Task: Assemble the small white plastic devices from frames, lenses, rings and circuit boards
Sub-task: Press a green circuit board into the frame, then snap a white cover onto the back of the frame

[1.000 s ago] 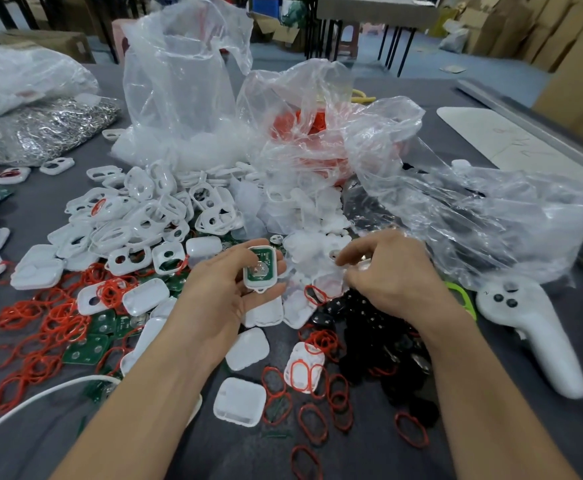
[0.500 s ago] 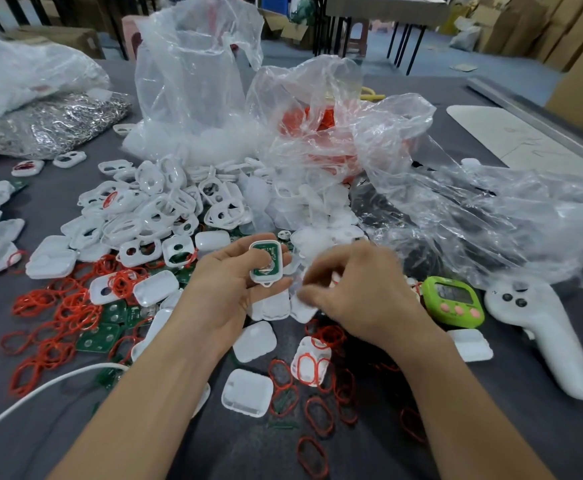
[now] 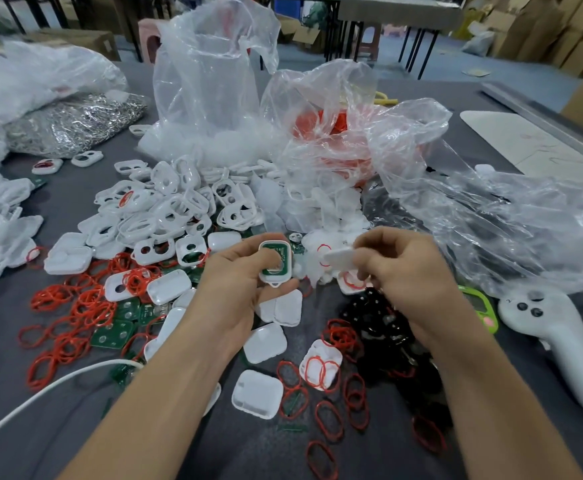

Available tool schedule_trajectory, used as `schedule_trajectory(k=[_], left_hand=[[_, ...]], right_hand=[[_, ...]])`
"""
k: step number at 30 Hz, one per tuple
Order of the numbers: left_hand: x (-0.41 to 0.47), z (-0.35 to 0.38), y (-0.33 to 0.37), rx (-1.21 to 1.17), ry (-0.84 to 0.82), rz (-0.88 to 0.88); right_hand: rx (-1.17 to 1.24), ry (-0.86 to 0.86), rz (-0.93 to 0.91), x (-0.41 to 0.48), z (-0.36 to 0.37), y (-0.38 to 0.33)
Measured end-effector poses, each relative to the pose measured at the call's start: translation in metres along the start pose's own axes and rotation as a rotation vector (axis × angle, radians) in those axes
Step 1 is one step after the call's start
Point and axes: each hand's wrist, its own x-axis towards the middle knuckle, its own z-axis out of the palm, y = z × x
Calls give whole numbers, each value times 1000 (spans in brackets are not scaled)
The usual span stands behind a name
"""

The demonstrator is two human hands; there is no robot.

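White frame (image 3: pixel 275 280) with green circuit board (image 3: pixel 284 257) lies in the curled fingers of the left hand (image 3: pixel 234 292), above the worktop (image 3: pixel 255 445) centre. The right hand (image 3: pixel 408 271) has left the pile and now pinches a white piece (image 3: pixel 338 258) at the frame's 3 o'clock, probably the next part to fit.

Frame pile (image 3: pixel 165 209) behind hands; rings (image 3: pixel 71 317) left; plastic bags (image 3: pixel 318 140) behind; controller (image 3: pixel 557 344) right.

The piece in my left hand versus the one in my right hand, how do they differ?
The left-hand piece shows a green circuit board inside its white frame; the right-hand piece looks plain white. The left-hand piece faces the camera; the right-hand piece is tilted and blurred. Both are small white plastic parts.
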Motion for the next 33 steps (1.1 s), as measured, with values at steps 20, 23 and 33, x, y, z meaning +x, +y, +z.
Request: schedule_trajectory(k=[20, 23, 33], left_hand=[[1, 3, -5, 33, -68, 10], [0, 4, -5, 29, -77, 18], [-1, 3, -4, 78, -97, 22]], right_hand=[[801, -312, 315, -3, 13, -5], [829, -354, 311, -3, 13, -5], [538, -303, 96, -1, 13, 3]])
